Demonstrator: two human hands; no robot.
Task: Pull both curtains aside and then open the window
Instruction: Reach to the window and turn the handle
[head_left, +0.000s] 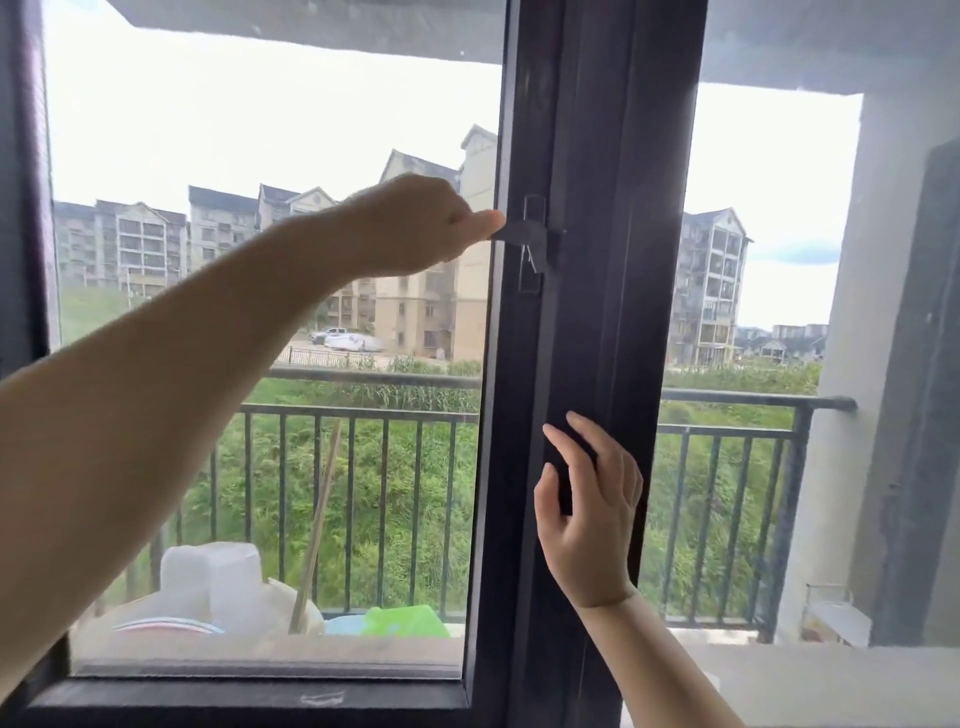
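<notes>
One dark-framed window (597, 338) fills the view, two panes looking onto a railed balcony (363, 410). Left hand (421, 226) is clenched around the single latch handle (524, 234) on the centre frame; lower right, the right hand (589, 514) lies flat, fingers loose, grasping nothing.

Two hands (421, 223) (589, 514), one latch (532, 241), two panes (270, 130) (769, 208).
</notes>
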